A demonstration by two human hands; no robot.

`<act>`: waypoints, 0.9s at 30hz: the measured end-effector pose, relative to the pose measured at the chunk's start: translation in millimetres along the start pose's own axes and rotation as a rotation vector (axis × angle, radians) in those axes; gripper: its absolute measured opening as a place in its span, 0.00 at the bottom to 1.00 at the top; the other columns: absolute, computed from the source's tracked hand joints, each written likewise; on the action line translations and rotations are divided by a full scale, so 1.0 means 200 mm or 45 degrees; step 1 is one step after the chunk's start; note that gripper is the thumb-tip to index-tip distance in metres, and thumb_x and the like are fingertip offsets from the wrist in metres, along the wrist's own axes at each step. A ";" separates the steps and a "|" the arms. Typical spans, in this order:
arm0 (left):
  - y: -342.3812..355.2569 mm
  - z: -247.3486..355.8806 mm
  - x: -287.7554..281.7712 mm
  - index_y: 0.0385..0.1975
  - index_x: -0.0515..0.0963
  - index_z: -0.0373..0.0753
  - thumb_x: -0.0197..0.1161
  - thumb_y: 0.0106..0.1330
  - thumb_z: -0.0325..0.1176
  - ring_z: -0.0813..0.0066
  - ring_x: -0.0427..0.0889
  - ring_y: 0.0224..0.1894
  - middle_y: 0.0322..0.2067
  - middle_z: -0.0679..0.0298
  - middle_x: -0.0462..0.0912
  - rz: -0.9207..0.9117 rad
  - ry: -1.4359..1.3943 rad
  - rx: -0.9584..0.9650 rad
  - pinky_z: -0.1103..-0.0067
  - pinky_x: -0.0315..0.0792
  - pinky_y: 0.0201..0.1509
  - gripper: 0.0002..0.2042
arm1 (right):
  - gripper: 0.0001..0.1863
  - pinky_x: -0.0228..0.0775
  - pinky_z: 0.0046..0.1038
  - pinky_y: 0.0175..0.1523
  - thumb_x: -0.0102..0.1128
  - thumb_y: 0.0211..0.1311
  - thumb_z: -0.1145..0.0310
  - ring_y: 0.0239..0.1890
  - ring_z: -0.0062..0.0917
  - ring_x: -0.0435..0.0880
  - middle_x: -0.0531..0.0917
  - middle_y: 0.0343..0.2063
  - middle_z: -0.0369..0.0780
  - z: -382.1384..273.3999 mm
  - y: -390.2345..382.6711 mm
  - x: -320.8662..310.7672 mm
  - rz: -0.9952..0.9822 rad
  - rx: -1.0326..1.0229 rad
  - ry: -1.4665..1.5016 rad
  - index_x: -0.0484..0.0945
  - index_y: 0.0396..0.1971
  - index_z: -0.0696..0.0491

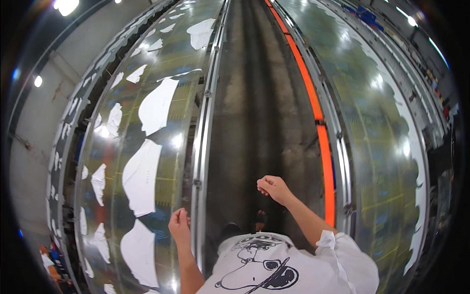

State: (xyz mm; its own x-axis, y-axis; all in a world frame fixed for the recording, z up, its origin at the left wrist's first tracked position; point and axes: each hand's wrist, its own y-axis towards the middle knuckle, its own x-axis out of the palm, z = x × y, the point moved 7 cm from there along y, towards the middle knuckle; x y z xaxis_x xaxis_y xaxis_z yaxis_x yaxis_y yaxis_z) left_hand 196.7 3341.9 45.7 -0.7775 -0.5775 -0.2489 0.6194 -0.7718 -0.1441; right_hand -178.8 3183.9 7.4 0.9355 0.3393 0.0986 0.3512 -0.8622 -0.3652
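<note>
My left hand [179,225] is beside the inner edge of the left long glossy table [171,186], its fingers curled, with nothing showing in them. Large white cut pieces [139,179] lie flat in a column on that table, among smaller irregular white scraps [98,183]. My right hand [271,188] is held over the dark aisle [249,122], loosely closed, with nothing showing in it; it touches neither table.
An orange strip [325,171] and metal rail [345,181] edge the right long table [382,186], which has pale scalloped material along its far side. Another metal rail [199,161] borders the left table. More rows run along both outer sides; lamps [68,7] hang above.
</note>
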 end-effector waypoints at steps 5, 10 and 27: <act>0.47 0.04 0.69 0.42 0.82 0.32 0.63 0.74 0.37 0.87 0.76 0.26 0.28 0.69 0.82 -0.185 -0.057 -0.079 0.86 0.70 0.30 0.12 | 0.11 0.71 0.20 0.34 0.58 0.73 0.64 0.29 0.15 0.78 0.81 0.28 0.33 -0.11 0.50 -0.43 0.162 -0.027 0.221 0.79 0.32 0.54; 1.15 0.14 1.27 0.43 0.82 0.32 0.64 0.73 0.38 0.86 0.78 0.28 0.31 0.67 0.84 -0.108 -0.226 -0.062 0.86 0.72 0.30 0.13 | 0.21 0.61 0.24 0.24 0.51 0.77 0.56 0.21 0.18 0.71 0.73 0.20 0.35 -0.16 1.18 -0.91 0.316 0.017 0.224 0.68 0.22 0.50; 3.37 1.36 3.78 0.45 0.82 0.36 0.63 0.74 0.40 0.85 0.79 0.34 0.32 0.70 0.82 -0.825 -0.303 -0.062 0.83 0.74 0.38 0.13 | 0.16 0.77 0.25 0.31 0.62 0.72 0.61 0.26 0.22 0.83 0.85 0.33 0.38 -0.35 2.89 -2.26 0.914 0.427 0.343 0.79 0.51 0.56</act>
State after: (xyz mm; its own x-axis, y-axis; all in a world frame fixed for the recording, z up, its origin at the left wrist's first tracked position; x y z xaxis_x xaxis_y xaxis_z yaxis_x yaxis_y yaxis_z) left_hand -4.0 2313.1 20.2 -0.9917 -0.0510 0.1184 0.0217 -0.9712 -0.2372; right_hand -396.9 2506.7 -183.5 0.9196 -0.3881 -0.0609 -0.3242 -0.6624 -0.6754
